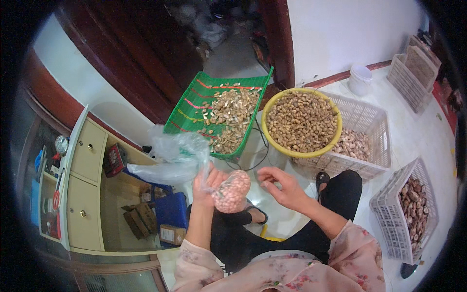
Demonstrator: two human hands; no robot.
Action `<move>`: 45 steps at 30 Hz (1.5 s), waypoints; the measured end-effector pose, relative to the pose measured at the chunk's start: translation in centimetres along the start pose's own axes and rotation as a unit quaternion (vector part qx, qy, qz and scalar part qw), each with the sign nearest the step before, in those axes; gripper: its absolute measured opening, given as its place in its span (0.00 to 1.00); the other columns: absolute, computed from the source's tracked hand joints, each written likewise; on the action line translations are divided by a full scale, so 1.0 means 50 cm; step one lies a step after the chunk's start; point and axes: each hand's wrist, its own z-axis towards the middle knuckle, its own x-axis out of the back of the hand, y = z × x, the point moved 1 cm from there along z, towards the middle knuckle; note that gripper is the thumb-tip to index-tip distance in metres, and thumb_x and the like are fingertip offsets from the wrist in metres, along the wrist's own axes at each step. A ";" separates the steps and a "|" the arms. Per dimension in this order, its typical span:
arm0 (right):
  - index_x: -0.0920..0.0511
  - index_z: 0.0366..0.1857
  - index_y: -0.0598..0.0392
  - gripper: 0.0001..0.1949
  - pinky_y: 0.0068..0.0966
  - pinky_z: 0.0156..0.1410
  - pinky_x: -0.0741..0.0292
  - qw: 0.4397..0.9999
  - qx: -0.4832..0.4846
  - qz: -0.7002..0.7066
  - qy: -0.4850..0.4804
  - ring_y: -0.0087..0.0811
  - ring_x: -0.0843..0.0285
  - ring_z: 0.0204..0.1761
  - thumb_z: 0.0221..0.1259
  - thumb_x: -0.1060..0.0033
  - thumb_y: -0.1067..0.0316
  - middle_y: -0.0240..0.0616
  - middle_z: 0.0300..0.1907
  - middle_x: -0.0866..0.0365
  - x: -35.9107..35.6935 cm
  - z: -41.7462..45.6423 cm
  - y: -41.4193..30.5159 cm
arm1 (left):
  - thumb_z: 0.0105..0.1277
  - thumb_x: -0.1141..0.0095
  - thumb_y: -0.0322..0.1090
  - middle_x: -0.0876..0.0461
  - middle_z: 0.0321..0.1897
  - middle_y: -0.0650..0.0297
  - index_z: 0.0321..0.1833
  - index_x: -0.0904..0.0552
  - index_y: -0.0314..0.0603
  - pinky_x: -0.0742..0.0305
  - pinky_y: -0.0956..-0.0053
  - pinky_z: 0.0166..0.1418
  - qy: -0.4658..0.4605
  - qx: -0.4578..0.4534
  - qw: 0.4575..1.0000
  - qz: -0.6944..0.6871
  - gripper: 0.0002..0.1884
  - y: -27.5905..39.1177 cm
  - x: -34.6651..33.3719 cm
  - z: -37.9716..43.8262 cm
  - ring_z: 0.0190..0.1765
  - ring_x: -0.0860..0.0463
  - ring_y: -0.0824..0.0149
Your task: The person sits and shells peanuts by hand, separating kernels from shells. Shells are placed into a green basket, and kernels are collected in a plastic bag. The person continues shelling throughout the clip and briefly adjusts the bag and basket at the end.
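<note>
A clear plastic bag bulging with pink shelled kernels, apparently peanuts (233, 193), hangs above my lap. My left hand (208, 182) grips it by the neck, and the loose upper part of the bag (175, 157) spreads out to the left. Just right of the bag is my right hand (279, 184), with bent, parted fingers and nothing visible in them. Beyond both hands lies a green woven scoop basket (186, 106) with broken shells (233, 109) in it. A yellow basin (265, 127) heaped with unshelled peanuts (301, 120) sits to its right.
The basin rests on a white plastic crate (368, 109) holding pale produce (352, 144). Another crate (386, 215) at right contains brown mushroom-like pieces (414, 210). A cream cabinet (85, 182) stands at left near a blue box (171, 208). A white bucket (360, 80) is by the wall.
</note>
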 end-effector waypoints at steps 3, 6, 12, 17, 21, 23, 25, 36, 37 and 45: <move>0.24 0.48 0.60 0.11 0.25 0.49 0.23 1.000 -0.009 -0.004 0.009 0.27 0.19 0.39 0.63 0.46 0.75 0.39 0.40 0.19 0.011 0.000 -0.007 | 0.73 0.62 0.39 0.41 0.08 0.73 0.27 0.34 0.48 0.32 0.71 0.44 -0.015 0.025 0.995 -0.091 0.14 -0.005 -0.003 -0.015 0.16 0.38 0.74; 0.23 0.46 0.60 0.10 0.25 0.47 0.22 0.998 -0.022 0.016 0.051 0.30 0.18 0.39 0.62 0.46 0.76 0.38 0.39 0.18 0.008 -0.007 -0.011 | 0.73 0.61 0.39 0.43 0.07 0.74 0.24 0.36 0.50 0.33 0.73 0.41 -0.020 0.051 0.983 -0.173 0.15 -0.015 -0.018 -0.025 0.15 0.40 0.75; 0.29 0.59 0.51 0.27 0.32 0.51 0.21 0.879 0.369 -0.192 -0.232 0.40 0.30 0.60 0.50 0.41 0.73 0.42 0.61 0.30 -0.049 -0.023 -0.114 | 0.70 0.55 0.42 0.29 0.18 0.69 0.31 0.29 0.45 0.30 0.73 0.41 -0.043 0.191 0.981 -0.012 0.11 -0.106 0.009 -0.049 0.22 0.30 0.70; 0.43 0.70 0.44 0.42 0.36 0.45 0.21 0.849 0.324 -0.270 -0.318 0.43 0.28 0.58 0.44 0.36 0.67 0.43 0.69 0.40 -0.057 -0.056 -0.058 | 0.69 0.52 0.42 0.25 0.28 0.65 0.38 0.26 0.40 0.29 0.72 0.44 -0.096 0.315 0.878 0.346 0.12 -0.216 0.014 -0.137 0.30 0.26 0.69; 0.43 0.70 0.46 0.41 0.39 0.40 0.24 0.841 0.125 -0.283 -0.443 0.47 0.20 0.42 0.43 0.38 0.67 0.49 0.49 0.25 -0.043 -0.103 -0.012 | 0.68 0.50 0.42 0.22 0.36 0.62 0.44 0.24 0.36 0.27 0.72 0.46 -0.119 0.349 0.801 0.471 0.15 -0.259 0.041 -0.199 0.36 0.23 0.68; 0.33 0.63 0.50 0.33 0.40 0.41 0.24 0.849 0.022 -0.269 -0.455 0.48 0.20 0.39 0.45 0.40 0.66 0.48 0.37 0.19 -0.033 -0.128 0.005 | 0.67 0.48 0.42 0.20 0.40 0.61 0.47 0.22 0.34 0.27 0.72 0.47 -0.101 0.371 0.798 0.464 0.17 -0.248 0.055 -0.213 0.39 0.21 0.68; 0.27 0.49 0.53 0.21 0.41 0.39 0.24 0.846 0.000 -0.309 -0.435 0.47 0.19 0.35 0.46 0.41 0.66 0.45 0.27 0.20 -0.014 -0.138 0.022 | 0.65 0.47 0.38 0.21 0.37 0.64 0.49 0.23 0.31 0.26 0.70 0.45 -0.091 0.401 0.802 0.434 0.16 -0.232 0.048 -0.214 0.39 0.22 0.69; 0.26 0.37 0.57 0.06 0.32 0.42 0.27 0.952 -0.116 -0.069 -0.274 0.39 0.21 0.38 0.63 0.50 0.66 0.42 0.31 0.21 0.018 -0.119 -0.030 | 0.60 0.47 0.29 0.24 0.27 0.51 0.32 0.22 0.35 0.29 0.54 0.39 -0.051 -0.162 0.415 0.894 0.05 -0.158 0.033 -0.122 0.33 0.23 0.46; 0.26 0.39 0.57 0.07 0.30 0.43 0.28 0.959 -0.088 -0.006 -0.269 0.36 0.22 0.38 0.66 0.51 0.65 0.41 0.32 0.21 -0.012 -0.143 -0.017 | 0.62 0.47 0.30 0.26 0.25 0.52 0.30 0.23 0.35 0.29 0.55 0.38 -0.023 -0.194 0.438 0.877 0.06 -0.155 0.025 -0.096 0.32 0.24 0.48; 0.24 0.41 0.57 0.11 0.29 0.46 0.29 0.963 0.058 -0.212 -0.156 0.34 0.26 0.38 0.64 0.49 0.60 0.39 0.33 0.24 -0.020 -0.075 -0.068 | 0.68 0.45 0.38 0.19 0.29 0.63 0.29 0.22 0.33 0.28 0.75 0.40 -0.136 -0.115 0.870 0.460 0.14 -0.149 -0.113 -0.038 0.34 0.22 0.69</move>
